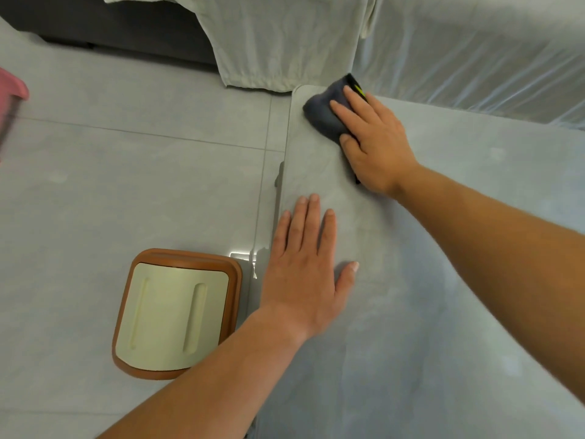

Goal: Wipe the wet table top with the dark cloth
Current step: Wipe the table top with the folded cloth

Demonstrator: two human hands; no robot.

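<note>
On the floor by the left edge of the tabletop (459,296) stands a brown stool (174,312). Just inside that edge the left hand (304,270) lies flat, fingers straight and close together. At the far left corner lies the cloth (323,114), and the right hand (376,144) presses on it with straight fingers
</note>
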